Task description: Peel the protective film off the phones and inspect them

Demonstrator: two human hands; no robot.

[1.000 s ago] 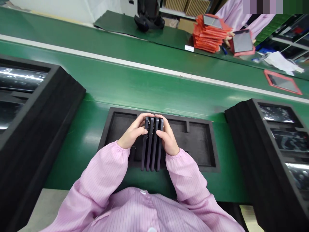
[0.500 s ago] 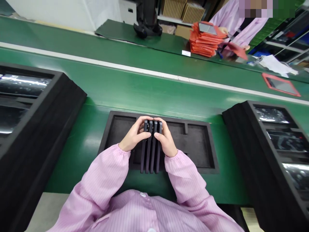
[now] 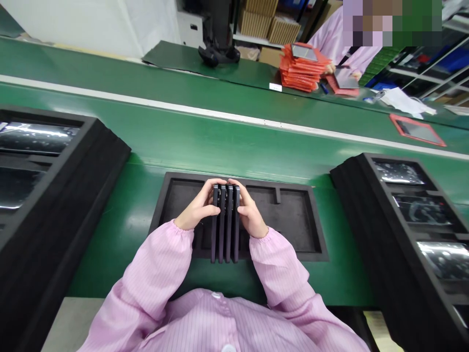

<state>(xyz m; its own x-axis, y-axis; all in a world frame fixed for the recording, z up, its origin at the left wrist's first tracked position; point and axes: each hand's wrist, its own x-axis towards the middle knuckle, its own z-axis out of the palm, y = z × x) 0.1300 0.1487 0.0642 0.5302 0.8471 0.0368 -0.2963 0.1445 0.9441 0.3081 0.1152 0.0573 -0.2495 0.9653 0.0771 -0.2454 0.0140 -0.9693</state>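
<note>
Several slim dark phone-like frames (image 3: 224, 234) stand on edge side by side between my two hands, their long edges toward me. My left hand (image 3: 200, 208) grips the row from the left, thumb on the near edge and fingers behind the far end. From the other side my right hand (image 3: 250, 211) closes on the row, its thumb at the rightmost frame. Under them lies a black foam tray (image 3: 293, 215) with shallow compartments. My fingertips at the far side are partly hidden by the frames.
Tall stacks of black foam trays stand at left (image 3: 73, 181) and right (image 3: 361, 220), holding glossy film-wrapped parts. Across the green bench (image 3: 183, 132) sits a pile of red pouches (image 3: 302, 68). A co-worker in a pink sleeve handles a pouch there. A red-edged panel (image 3: 417, 130) lies far right.
The right thumb has shifted right, off the middle frames to the outer one. The view has moved slightly. The co-worker's pouch now lies flatter near the pile.
</note>
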